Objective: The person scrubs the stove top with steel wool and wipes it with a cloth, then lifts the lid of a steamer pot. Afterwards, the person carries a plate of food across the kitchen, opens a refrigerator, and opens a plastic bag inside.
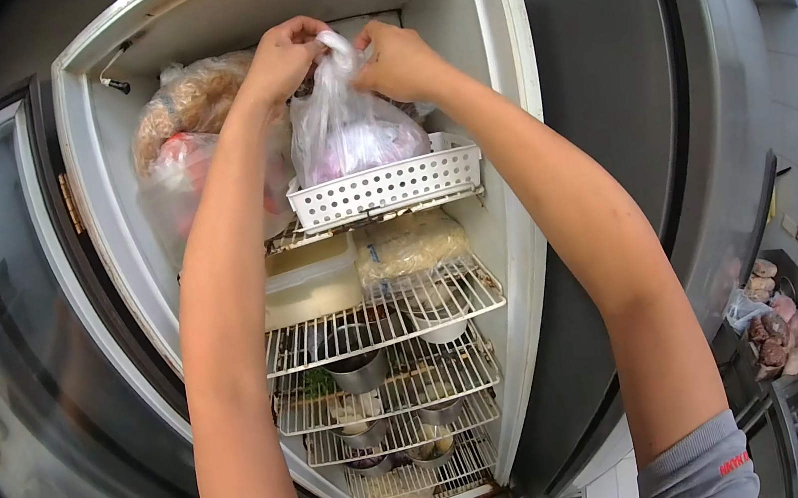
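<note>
On the top shelf of an open fridge, a clear plastic bag with pinkish-purple contents sits in a white perforated basket. My left hand pinches the gathered neck of the bag from the left. My right hand has its fingers closed on the same neck from the right. The bag's top stands twisted upright between both hands. To the left of the basket are a bag of brown food and a bag with red contents, partly hidden by my left arm.
Lower wire shelves hold a pale tub, a bag of yellowish food and several metal pots. An open glass door stands at left. Bagged meat lies on a counter at far right.
</note>
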A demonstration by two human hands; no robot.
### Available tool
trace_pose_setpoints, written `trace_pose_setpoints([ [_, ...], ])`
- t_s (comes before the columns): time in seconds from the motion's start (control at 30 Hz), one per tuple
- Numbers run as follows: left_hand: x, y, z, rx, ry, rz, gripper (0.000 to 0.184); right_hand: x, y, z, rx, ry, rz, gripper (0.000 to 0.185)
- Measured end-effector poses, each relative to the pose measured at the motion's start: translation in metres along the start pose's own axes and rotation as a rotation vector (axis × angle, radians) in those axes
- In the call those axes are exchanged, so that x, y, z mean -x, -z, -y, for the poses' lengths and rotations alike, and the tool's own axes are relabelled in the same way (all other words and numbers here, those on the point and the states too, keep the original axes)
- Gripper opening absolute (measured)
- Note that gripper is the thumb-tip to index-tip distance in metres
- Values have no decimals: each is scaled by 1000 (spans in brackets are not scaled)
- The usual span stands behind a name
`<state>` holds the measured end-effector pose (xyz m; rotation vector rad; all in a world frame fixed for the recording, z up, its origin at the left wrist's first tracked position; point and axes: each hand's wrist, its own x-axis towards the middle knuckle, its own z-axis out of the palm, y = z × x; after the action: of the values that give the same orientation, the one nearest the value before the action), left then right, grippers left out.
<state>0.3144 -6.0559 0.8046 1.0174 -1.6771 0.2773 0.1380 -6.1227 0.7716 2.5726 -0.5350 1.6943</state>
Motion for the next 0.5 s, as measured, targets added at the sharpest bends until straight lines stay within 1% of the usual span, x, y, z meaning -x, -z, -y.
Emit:
trace_pose_setpoints([
  [0.03,5,-1,-2,-108,-47,-69,14,0,-2,-7,37,-1,-12,42],
  [0.07,11,-2,-4,-218,-95,-139,16,0,-2,-15,-58,-55,-42,40],
  [0.13,29,1,-18,-226,-30,9,21,-5,0,-28,-252,-156,-103,36],
  [0.17,38,2,-24,-232,6,83,24,-1,6,-25,-351,-201,-44,33],
  [0.23,51,1,-23,-400,-33,183,27,10,19,-19,-547,-298,85,29],
  [0.27,56,0,-18,-481,-50,236,29,13,23,-15,-542,-294,108,27],
  [0.3,57,0,-16,-513,-52,245,29,16,27,-10,-536,-290,129,25],
  [0.33,57,1,-15,-487,-47,253,28,16,29,-10,-529,-282,148,24],
  [0.37,55,4,-16,-463,-46,260,27,13,28,-18,-504,-242,165,20],
  [0.4,54,5,-15,-439,-44,270,26,11,28,-23,-353,-176,171,20],
  [0.47,57,15,-26,-463,-78,185,23,11,27,-30,-54,-45,180,19],
  [0.5,58,19,-32,-475,-98,142,22,12,25,-33,108,21,110,19],
])
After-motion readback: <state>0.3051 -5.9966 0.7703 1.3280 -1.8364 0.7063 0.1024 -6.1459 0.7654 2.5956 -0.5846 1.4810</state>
